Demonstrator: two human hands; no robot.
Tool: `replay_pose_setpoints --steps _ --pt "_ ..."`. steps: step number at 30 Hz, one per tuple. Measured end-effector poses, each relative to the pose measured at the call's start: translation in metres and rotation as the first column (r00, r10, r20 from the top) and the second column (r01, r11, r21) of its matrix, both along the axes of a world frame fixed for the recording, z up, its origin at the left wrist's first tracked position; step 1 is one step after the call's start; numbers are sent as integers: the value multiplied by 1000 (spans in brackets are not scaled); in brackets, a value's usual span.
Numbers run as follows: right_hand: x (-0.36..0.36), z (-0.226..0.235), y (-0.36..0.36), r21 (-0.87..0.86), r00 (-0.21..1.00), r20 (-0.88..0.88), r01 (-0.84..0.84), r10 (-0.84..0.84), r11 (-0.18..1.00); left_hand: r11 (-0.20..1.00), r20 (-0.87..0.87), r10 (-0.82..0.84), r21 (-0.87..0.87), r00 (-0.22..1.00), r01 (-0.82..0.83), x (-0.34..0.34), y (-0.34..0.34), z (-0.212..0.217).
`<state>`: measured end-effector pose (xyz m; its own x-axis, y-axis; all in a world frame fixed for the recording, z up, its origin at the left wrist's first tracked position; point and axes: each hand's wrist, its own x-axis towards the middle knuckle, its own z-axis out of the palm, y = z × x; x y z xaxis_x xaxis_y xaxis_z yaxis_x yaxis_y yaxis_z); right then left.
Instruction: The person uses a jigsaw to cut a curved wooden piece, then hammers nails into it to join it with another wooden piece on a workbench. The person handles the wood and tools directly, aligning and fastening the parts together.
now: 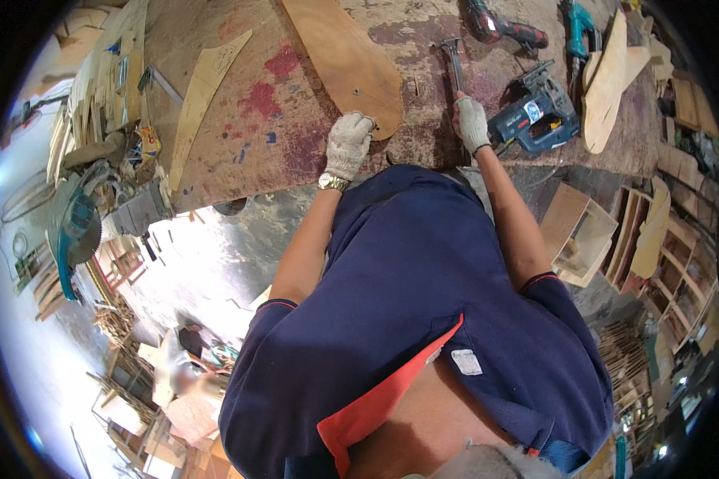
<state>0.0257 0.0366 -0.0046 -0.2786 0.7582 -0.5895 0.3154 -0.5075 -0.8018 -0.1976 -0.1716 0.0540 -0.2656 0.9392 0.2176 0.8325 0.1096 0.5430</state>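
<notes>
Across the paint-stained workbench (228,120), right hand (471,125) closed round the hammer (454,70)!
Left hand (349,145) curls at the bench-top wooden board (350,60), grip unclear; its rounded end looks already shaped, hammer head off it, remaining work untold.

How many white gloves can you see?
2. One glove is on the left hand, at the wooden board; the other glove is on the right hand, holding the hammer. More could be hidden.
</notes>
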Motion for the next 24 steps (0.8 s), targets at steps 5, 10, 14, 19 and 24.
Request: replay_pose_setpoints --steps 5,10,14,19,24 --pt "2 -9 3 62 992 120 -57 49 996 999 35 29 -47 999 -27 -3 2 4" --pt "2 -11 5 120 983 163 -103 83 987 957 284 275 -170 919 -234 10 6 6" --pt "2 -14 5 85 979 188 -98 81 992 965 234 240 -164 942 -205 14 5 4" --pt "3 -21 8 117 974 205 -117 91 986 973 145 161 -190 976 -132 9 5 4" --pt "3 -22 8 162 968 230 -139 99 977 917 124 147 -389 981 -88 -7 14 14"
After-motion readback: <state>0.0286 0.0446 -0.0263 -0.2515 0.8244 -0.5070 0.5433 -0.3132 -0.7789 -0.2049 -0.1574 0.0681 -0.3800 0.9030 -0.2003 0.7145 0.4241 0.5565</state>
